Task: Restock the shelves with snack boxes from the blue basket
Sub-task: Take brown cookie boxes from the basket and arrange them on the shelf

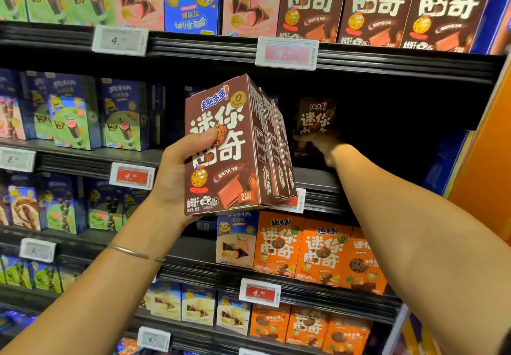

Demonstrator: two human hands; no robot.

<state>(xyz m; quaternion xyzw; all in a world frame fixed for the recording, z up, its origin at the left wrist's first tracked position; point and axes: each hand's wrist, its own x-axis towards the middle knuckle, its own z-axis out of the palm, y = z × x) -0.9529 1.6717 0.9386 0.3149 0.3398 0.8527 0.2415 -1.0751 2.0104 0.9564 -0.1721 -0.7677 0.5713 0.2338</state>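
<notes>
My left hand (181, 169) grips a stack of three brown cookie boxes (237, 147), held upright in front of the second shelf, thumb across the front face. My right hand (318, 141) reaches deep into the dark shelf bay and holds a single brown cookie box (315, 118) standing far back; its fingers wrap the box's lower part. The blue basket is out of view.
The second shelf's bay (387, 122) right of that box is dark and bare. Brown boxes (378, 6) fill the shelf above, orange boxes (318, 249) the one below. Green and blue boxes (74, 114) stand at the left. An orange panel (486, 161) bounds the right side.
</notes>
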